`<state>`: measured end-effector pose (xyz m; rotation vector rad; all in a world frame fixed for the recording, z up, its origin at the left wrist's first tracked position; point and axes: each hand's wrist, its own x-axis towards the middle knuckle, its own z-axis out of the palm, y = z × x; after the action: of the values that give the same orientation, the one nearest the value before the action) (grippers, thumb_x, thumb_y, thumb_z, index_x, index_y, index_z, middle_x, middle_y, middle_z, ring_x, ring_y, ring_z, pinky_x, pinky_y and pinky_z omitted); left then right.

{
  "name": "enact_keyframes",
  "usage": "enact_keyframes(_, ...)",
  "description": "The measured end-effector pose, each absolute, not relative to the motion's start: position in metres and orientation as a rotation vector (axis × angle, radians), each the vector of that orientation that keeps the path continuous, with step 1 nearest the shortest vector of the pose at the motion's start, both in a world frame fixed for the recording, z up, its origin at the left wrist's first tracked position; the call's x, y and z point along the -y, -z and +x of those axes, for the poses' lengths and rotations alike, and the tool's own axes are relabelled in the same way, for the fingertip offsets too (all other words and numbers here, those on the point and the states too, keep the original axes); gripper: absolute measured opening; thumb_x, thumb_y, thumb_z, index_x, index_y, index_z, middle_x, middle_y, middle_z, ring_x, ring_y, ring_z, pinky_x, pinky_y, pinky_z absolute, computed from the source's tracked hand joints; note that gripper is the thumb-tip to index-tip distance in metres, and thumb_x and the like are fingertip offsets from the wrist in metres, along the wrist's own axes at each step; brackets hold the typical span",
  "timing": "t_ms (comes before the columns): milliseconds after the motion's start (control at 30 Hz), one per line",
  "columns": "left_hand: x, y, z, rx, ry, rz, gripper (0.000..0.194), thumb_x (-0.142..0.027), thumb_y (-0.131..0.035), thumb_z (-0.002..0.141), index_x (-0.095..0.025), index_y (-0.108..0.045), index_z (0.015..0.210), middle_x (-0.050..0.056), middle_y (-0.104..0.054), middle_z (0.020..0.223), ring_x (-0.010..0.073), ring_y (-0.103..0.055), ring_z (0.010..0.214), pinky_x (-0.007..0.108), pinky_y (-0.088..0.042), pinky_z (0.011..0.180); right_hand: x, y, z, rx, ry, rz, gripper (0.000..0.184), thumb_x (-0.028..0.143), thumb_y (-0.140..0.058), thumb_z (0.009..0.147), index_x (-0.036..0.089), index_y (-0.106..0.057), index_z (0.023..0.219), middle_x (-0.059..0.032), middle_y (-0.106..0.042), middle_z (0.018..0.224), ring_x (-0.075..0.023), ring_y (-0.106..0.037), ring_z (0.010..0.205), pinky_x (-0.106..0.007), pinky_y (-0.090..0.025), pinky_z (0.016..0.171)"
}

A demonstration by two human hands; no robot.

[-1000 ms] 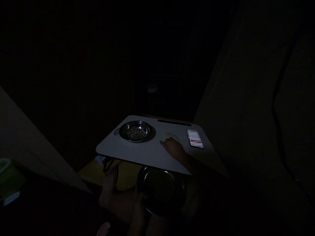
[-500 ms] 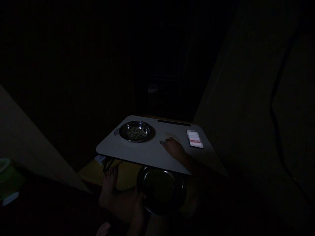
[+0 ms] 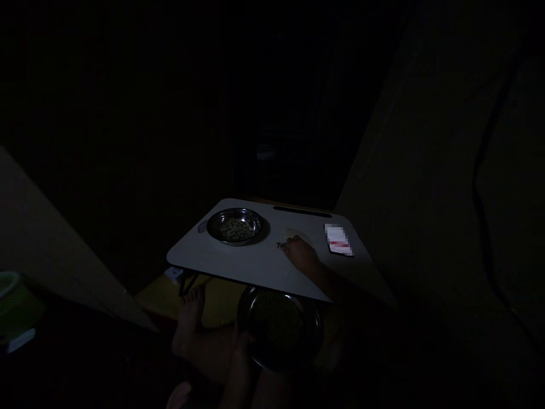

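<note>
Low in the view, my left hand [image 3: 243, 343] is closed on the near left rim of a wide metal bowl [image 3: 315, 335], its thumb over the edge. Small greenish pieces [image 3: 276, 318] cover that bowl's bottom in deep shadow. My right hand [image 3: 301, 253] rests on the white folding table [image 3: 238, 264], fingers bent and pressed together. A few tiny green bits [image 3: 280, 245] lie at its fingertips; whatever is between the fingers is too small and dark to name. Left of it stands a second metal bowl [image 3: 209, 226] holding pale and green pieces [image 3: 236, 229].
A phone [image 3: 338, 240] with a lit, blurred screen lies on the table's right side. Behind my right hand is a pale patch [image 3: 296, 233]. A bare foot [image 3: 189, 312] is by the folding leg [image 3: 186, 282]. A green container [image 3: 19, 307] stands far left. The room is very dark.
Almost nothing differs. The right hand's fingers have shifted slightly over the green bits; my left hand and both bowls keep their places.
</note>
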<state>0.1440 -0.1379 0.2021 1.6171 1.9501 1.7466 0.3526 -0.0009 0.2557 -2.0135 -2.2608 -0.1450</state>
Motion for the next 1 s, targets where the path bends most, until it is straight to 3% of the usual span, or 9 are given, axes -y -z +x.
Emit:
enact_keyframes(233, 0.151, -0.218, 0.163, -2.036, -1.812, 1.636, 0.054, -0.021, -0.049, 0.061, -0.026, -0.042, 0.114, 0.002, -0.041, 0.123, 0.0277, -0.032, 0.117, 0.047, -0.029, 0.096, -0.001, -0.256, 0.351, 2.244, 0.164, -2.029, 0.037, 0.039, -0.032, 0.084, 0.012, -0.055, 0.096, -0.0132, -0.053, 0.096, -0.0169, -0.054, 0.083, -0.025, -0.04, 0.068)
enact_keyframes(367, 0.137, -0.2, 0.148, -2.039, -1.813, 1.61, 0.048, -0.02, -0.048, 0.063, -0.021, -0.045, 0.11, 0.005, -0.043, 0.121, 0.0275, -0.034, 0.116, 0.046, -0.03, 0.094, -0.003, -0.254, 0.351, 2.225, 0.17, -2.025, 0.035, 0.037, -0.033, 0.083, 0.013, -0.055, 0.095, -0.0127, -0.054, 0.095, -0.0172, -0.054, 0.082, -0.026, -0.04, 0.067)
enact_keyframes(467, 0.094, -0.162, 0.104, -1.985, -1.648, 1.69, 0.023, -0.018, -0.04, 0.066, -0.015, -0.055, 0.084, 0.008, -0.058, 0.094, 0.029, -0.043, 0.107, 0.052, -0.031, 0.089, -0.003, -0.254, 0.351, 2.222, 0.162, -2.034, 0.035, 0.037, -0.034, 0.083, 0.013, -0.055, 0.096, -0.0127, -0.054, 0.096, -0.017, -0.054, 0.082, -0.026, -0.04, 0.068)
enact_keyframes(567, 0.051, -0.116, 0.061, -2.051, -1.589, 1.658, 0.021, -0.017, -0.032, 0.07, -0.013, -0.052, 0.069, 0.006, -0.058, 0.072, 0.0282, -0.048, 0.102, 0.055, -0.028, 0.085, -0.003, -0.255, 0.352, 2.221, 0.174, -2.048, 0.036, 0.038, -0.033, 0.083, 0.013, -0.056, 0.095, -0.0128, -0.053, 0.096, -0.017, -0.054, 0.082, -0.025, -0.04, 0.068)
enact_keyframes(700, 0.031, -0.071, 0.036, -2.037, -1.453, 1.821, 0.026, -0.016, -0.031, 0.071, -0.009, -0.056, 0.078, 0.007, -0.057, 0.073, 0.0315, -0.046, 0.101, 0.059, -0.02, 0.086, -0.004, -0.256, 0.352, 2.234, 0.179, -2.027, 0.037, 0.037, -0.031, 0.084, 0.012, -0.056, 0.095, -0.0133, -0.053, 0.096, -0.0178, -0.054, 0.082, -0.026, -0.04, 0.068)
enact_keyframes(833, 0.033, -0.064, 0.036, -1.958, -1.486, 1.728, 0.028, -0.011, -0.033, 0.07, -0.007, -0.058, 0.083, 0.008, -0.058, 0.077, 0.0321, -0.043, 0.105, 0.057, -0.013, 0.09, -0.005, -0.256, 0.353, 2.214, 0.174, -2.035, 0.038, 0.038, -0.032, 0.084, 0.012, -0.057, 0.094, -0.0129, -0.054, 0.095, -0.0169, -0.054, 0.082, -0.025, -0.04, 0.069)
enact_keyframes(900, 0.035, -0.068, 0.039, -2.022, -1.419, 1.733, 0.03, -0.009, -0.033, 0.07, -0.006, -0.058, 0.086, 0.009, -0.059, 0.081, 0.0319, -0.042, 0.105, 0.057, -0.014, 0.09, -0.006, -0.256, 0.353, 2.204, 0.177, -2.035, 0.037, 0.038, -0.032, 0.083, 0.012, -0.056, 0.094, -0.0126, -0.054, 0.095, -0.0166, -0.054, 0.082, -0.025, -0.04, 0.069)
enact_keyframes(1000, 0.038, -0.075, 0.042, -2.272, -1.037, 1.961, 0.035, -0.009, -0.031, 0.073, -0.002, -0.056, 0.097, 0.014, -0.057, 0.091, 0.0314, -0.044, 0.103, 0.055, -0.022, 0.088, -0.007, -0.256, 0.353, 2.201, 0.173, -2.042, 0.036, 0.037, -0.033, 0.083, 0.012, -0.056, 0.094, -0.0132, -0.054, 0.095, -0.0166, -0.054, 0.082, -0.025, -0.039, 0.069)
